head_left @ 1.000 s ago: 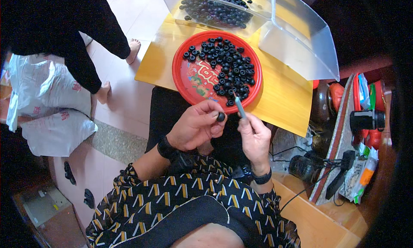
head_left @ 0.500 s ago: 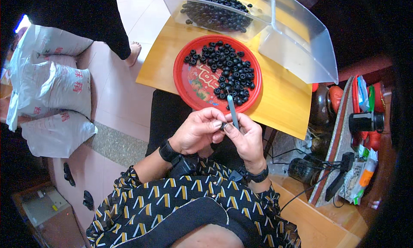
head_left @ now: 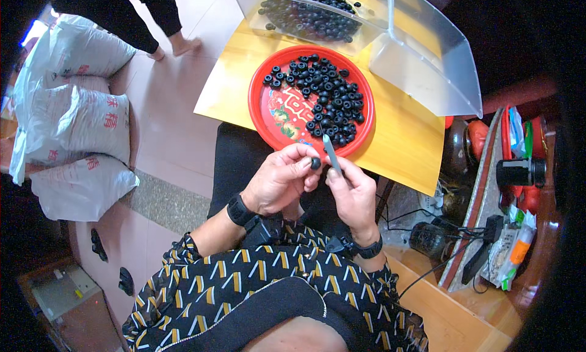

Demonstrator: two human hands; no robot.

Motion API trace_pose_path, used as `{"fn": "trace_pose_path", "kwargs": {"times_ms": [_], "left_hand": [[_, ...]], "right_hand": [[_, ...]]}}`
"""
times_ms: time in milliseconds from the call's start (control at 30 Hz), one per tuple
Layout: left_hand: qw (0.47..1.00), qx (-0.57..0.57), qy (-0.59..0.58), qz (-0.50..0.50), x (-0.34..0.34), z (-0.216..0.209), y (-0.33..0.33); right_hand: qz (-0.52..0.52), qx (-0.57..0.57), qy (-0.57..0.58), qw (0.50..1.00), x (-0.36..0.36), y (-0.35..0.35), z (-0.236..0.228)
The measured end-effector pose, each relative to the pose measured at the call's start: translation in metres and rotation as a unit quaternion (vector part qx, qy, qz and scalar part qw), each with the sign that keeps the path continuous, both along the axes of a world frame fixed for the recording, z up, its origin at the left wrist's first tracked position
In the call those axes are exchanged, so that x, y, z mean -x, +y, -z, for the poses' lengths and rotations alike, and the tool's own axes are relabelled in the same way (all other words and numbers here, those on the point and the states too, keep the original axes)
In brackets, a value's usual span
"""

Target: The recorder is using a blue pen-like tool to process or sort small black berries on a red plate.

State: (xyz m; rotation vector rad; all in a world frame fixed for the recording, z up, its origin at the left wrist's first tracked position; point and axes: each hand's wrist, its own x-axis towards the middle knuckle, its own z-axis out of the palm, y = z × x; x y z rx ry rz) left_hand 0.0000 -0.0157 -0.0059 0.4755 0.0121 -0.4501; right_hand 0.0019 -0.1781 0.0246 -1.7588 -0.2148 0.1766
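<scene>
Pinching a likely light, firm bead (head_left: 315, 163) side-on near the tray's (head_left: 264, 130) edge, the left hand (head_left: 276, 180) faces the right hand (head_left: 354, 196) clasping a stick (head_left: 332, 154).

Head view: wide fisheye on the wearer's head, upright. Looks steeply down and forward, over the patterned top (head_left: 232, 291), at the red tray (head_left: 271, 108), a bit above frame centre. Close range: top nearest the lens, below the tray; left hand (head_left: 281, 178) and right hand (head_left: 353, 196) just on the tray's near side. Clear bin (head_left: 418, 77) past the tray, cut by the upper edge. Wide coverage: floor (head_left: 168, 141) left of tray, black jar (head_left: 520, 172) well right. Corners dark.
</scene>
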Motion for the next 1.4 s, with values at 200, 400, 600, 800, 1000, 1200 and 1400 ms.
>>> {"fn": "trace_pose_path", "kwargs": {"times_ms": [200, 400, 600, 800, 1000, 1200, 1400], "left_hand": [[0.999, 0.012, -0.006, -0.035, -0.003, -0.001, 0.005], [0.999, 0.026, -0.013, -0.039, -0.003, -0.002, 0.005], [0.999, 0.029, -0.005, -0.039, -0.002, 0.000, 0.005], [0.998, 0.036, -0.004, -0.044, -0.002, 0.000, 0.005], [0.998, 0.028, -0.007, -0.054, -0.001, -0.001, 0.003], [0.995, -0.011, -0.048, -0.082, 0.000, -0.001, 0.002], [0.988, -0.034, -0.146, -0.042, 0.006, -0.014, 0.000]], "right_hand": [[0.022, 0.136, -0.182, 0.974, 0.010, -0.008, 0.001], [0.004, 0.197, -0.232, 0.952, 0.016, -0.009, 0.004], [0.012, 0.203, -0.240, 0.949, 0.016, -0.009, 0.006], [0.013, 0.205, -0.241, 0.949, 0.017, -0.009, 0.006], [0.021, 0.215, -0.262, 0.941, 0.016, -0.010, 0.008], [0.019, 0.200, -0.273, 0.941, 0.014, -0.010, 0.009], [0.161, 0.218, -0.207, 0.940, -0.001, -0.029, 0.024]]}}
